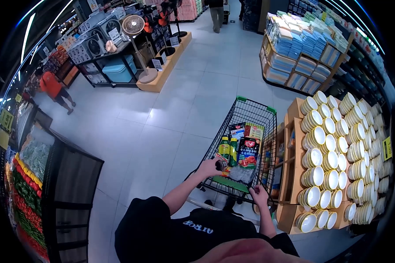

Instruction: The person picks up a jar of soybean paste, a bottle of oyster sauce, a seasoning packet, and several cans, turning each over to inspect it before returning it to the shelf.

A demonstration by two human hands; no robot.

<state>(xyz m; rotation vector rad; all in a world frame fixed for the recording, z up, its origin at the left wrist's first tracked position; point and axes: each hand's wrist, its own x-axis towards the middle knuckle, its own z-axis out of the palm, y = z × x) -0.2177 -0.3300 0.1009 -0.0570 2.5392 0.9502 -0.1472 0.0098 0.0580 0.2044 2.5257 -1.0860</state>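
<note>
1. On a dial centred on the shopping cart point(264, 172), twelve at its far end, the left hand point(210, 168) is seen at eight; a small packaged item point(222, 162) is gripped in its closed fingers, above the basket's near left part. A firm but light hold is advised, with the label turned up so it can be read.

2. At ten, two green bottles with yellow caps point(224, 148) are seen side by side; any lowering is best done slowly, so that neither is knocked.

3. At six, clear plastic packaging point(242, 174) is seen; heavy pressure on it is best avoided.

4. At three, a black pouch point(249, 153) is seen; its flat face could be used as support, though sliding seems possible.

5. At five, the right hand point(259, 194) is seen by the near rim, fingers drawn in narrowly; whether anything is held cannot be told. The cart might be steadied there.
</note>
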